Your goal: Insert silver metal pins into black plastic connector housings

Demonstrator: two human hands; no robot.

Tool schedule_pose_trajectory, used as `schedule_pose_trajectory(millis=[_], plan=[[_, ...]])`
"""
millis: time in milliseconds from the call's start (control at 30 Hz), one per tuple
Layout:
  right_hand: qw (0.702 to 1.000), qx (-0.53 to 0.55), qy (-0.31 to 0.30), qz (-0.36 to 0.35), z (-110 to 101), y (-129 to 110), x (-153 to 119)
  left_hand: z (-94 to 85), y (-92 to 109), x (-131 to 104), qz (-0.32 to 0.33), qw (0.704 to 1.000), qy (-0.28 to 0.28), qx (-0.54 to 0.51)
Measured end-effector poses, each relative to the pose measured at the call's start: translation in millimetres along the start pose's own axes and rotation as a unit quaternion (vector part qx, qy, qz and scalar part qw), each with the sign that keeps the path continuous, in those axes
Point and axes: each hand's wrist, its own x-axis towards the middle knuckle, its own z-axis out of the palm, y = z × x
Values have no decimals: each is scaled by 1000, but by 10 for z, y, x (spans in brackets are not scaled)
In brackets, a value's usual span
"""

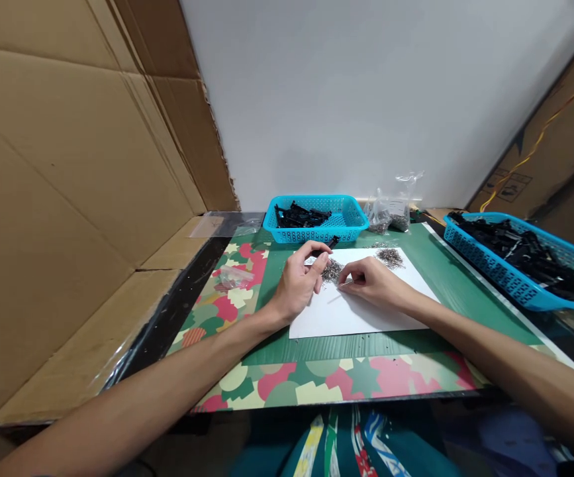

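Observation:
My left hand (300, 281) is closed around a small black part (334, 242), whose end sticks out above the fingers. Beside it on the right, my right hand (369, 281) is pinched at the near edge of a pile of small metal pieces (331, 270); what its fingertips hold, if anything, is too small to make out. Both hands are over a white sheet (366, 319). A second pile of small metal pieces (390, 258) lies at the sheet's far right.
A blue basket (316, 234) with black parts stands behind the sheet, clear bags of metal pieces (398, 215) beside it. Another blue basket (520, 286), full of black parts, is at the right. A small plastic bag (236, 277) lies at the left. Cardboard (68, 165) walls the left side.

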Motion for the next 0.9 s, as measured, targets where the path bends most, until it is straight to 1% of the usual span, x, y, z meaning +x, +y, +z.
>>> schedule_pose_trajectory(millis=[167,367,567,700,800,900], plan=[[999,-8,-36,-1,-53,-3,-3,5,38,-10,-13,999,-5,40],[997,-14,-71,-6,-67,-29,-45,9,65,-18,-2,998,-9,64],[998,-1,-62,-21,-100,8,-43,12,57,-12,-9,998,-8,66],[999,7,-37,-4,-124,30,-16,20,51,-18,-16,998,-6,60],[999,2,-45,9,-107,31,-11,25,54,-26,-15,998,-10,59],[999,6,-53,7,-85,37,-23,29,63,-30,-13,998,-12,63]])
